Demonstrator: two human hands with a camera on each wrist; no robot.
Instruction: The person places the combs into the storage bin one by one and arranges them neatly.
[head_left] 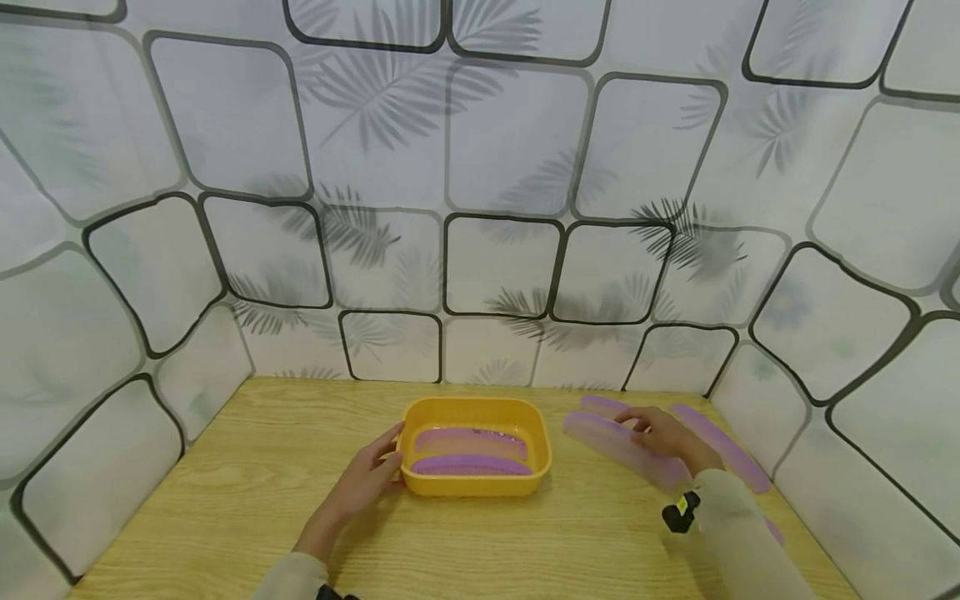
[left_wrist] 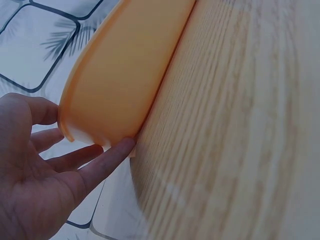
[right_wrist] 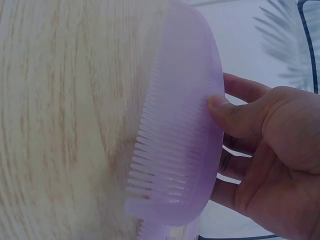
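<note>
Table (head_left: 247, 500) of light wood-grain finish; walls (head_left: 510, 167) on three sides papered white with black-outlined rounded tiles and grey leaf prints; two purple combs (head_left: 723, 446) lying near the table's right edge, toward the far right corner.

We see a light wooden tabletop (head_left: 225, 500) boxed in behind and on both sides by pale wall panels (head_left: 517, 158) printed with dark rounded squares and grey fern leaves.
</note>
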